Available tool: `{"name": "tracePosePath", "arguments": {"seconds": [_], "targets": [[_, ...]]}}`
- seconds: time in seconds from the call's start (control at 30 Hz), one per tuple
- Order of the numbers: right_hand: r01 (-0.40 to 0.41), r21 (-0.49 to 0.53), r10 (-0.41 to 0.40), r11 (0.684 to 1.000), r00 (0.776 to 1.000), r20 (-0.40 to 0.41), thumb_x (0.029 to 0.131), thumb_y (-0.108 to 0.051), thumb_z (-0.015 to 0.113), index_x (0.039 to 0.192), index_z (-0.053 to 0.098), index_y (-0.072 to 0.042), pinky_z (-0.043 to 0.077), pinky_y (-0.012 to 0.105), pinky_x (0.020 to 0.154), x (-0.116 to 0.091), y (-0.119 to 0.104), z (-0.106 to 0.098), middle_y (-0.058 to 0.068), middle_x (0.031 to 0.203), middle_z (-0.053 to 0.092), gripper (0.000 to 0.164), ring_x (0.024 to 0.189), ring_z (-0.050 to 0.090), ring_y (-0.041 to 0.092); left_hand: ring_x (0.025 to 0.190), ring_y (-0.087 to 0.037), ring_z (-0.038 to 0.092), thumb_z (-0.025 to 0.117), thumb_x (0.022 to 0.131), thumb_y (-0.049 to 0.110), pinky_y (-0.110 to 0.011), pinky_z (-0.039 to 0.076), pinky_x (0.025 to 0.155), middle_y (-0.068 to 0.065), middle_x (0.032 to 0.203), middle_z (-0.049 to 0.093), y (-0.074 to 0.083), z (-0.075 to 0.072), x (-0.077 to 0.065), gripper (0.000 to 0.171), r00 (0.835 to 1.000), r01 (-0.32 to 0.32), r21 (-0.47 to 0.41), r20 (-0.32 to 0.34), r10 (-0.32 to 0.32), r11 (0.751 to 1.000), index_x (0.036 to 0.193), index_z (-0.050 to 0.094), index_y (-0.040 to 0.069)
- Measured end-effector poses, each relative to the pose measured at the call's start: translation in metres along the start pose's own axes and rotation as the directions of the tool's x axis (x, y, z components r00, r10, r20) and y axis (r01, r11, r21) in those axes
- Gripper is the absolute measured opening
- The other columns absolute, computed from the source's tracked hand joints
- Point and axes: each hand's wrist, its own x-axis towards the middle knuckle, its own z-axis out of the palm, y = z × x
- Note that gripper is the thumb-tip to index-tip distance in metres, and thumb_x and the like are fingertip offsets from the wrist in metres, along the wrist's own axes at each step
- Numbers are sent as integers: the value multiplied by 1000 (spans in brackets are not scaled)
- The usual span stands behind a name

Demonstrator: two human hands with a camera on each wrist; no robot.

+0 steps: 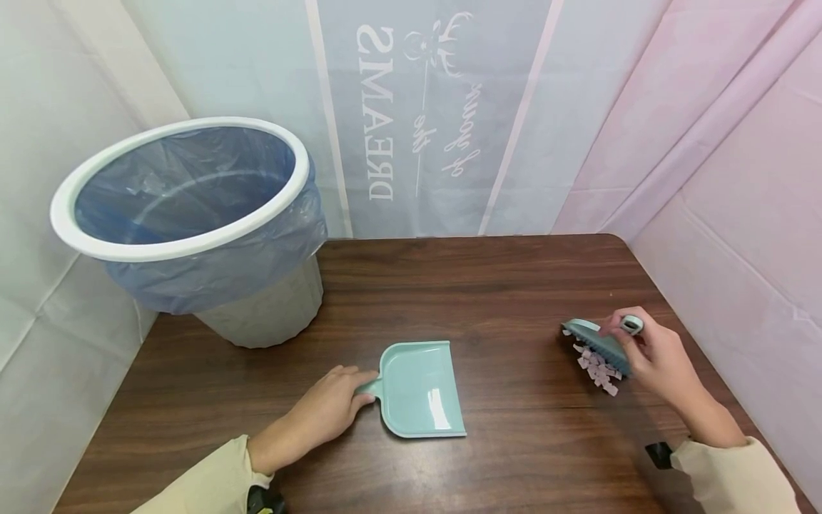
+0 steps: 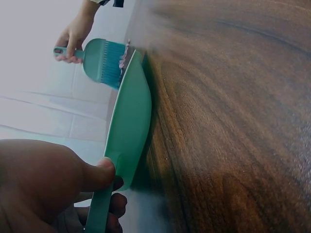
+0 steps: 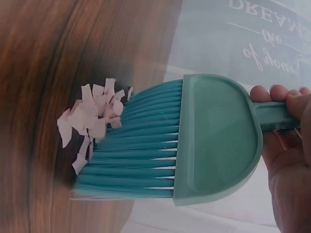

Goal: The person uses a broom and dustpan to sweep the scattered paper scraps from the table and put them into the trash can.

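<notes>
My left hand (image 1: 327,403) grips the short handle of a mint-green dustpan (image 1: 420,389), which lies on the table with its open edge facing right. In the left wrist view the thumb presses on top of the dustpan's handle (image 2: 99,208). At the right, my right hand (image 1: 661,357) holds a small hand brush (image 1: 600,345) by its handle, with the bristles down on the wood. Its teal bristles (image 3: 136,145) stand against a little heap of pale pink paper scraps (image 3: 95,114). The heap is on the brush's dustpan side, a good way from the pan.
A grey bin (image 1: 270,307) with a white rim (image 1: 295,189) and a blue plastic liner (image 1: 218,278) stands at the back left of the dark wooden table (image 1: 449,285). Printed cloth (image 1: 443,107) hangs behind the table, and pale cloth covers both sides.
</notes>
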Motion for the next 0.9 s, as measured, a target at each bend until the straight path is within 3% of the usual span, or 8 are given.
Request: {"name": "tracePosePath", "arguments": {"seconds": [0.17, 0.23, 0.47, 0.7, 0.9], "targets": [[-28, 21, 28, 999, 999, -37, 86, 24, 62, 98, 59, 6, 40, 11, 60, -5, -8, -1, 4, 88, 69, 22, 84, 61, -7, 122, -38, 62, 70, 97, 12, -57, 39, 112, -19, 126, 68, 0, 0, 0, 37, 1000, -2, -5, 5, 2, 1000, 130, 66, -3], [-43, 14, 44, 999, 997, -59, 86, 24, 63, 99, 58, 8, 39, 11, 58, -6, -14, 1, 6, 87, 68, 21, 80, 60, -5, 122, -38, 62, 69, 97, 12, -57, 39, 112, -19, 126, 68, 0, 0, 0, 37, 1000, -3, -8, 8, 3, 1000, 131, 65, -3], [-139, -105, 126, 985, 984, -127, 83, 24, 66, 102, 56, 5, 36, 14, 57, -3, -36, 15, 3, 87, 66, 28, 69, 44, -8, 121, -36, 63, 70, 97, 12, -57, 39, 112, -18, 125, 68, 0, 1, 0, 37, 1000, -4, -9, 5, 4, 1000, 131, 65, -3], [-186, -218, 158, 958, 977, -142, 84, 19, 67, 103, 57, 3, 39, 16, 54, 1, -56, 28, 9, 85, 69, 26, 65, 50, 4, 122, -36, 62, 70, 97, 12, -57, 38, 112, -18, 126, 68, 1, 0, -1, 38, 1000, 11, -10, 13, -11, 1000, 131, 65, -3], [-225, -197, 192, 954, 966, -172, 87, 18, 65, 103, 55, 4, 38, 14, 56, 5, -69, 36, 8, 85, 69, 24, 66, 50, 3, 122, -36, 62, 69, 97, 12, -58, 37, 113, -18, 125, 68, 1, -1, 1, 38, 1000, 12, -18, 21, -12, 1000, 132, 65, -3]]}}
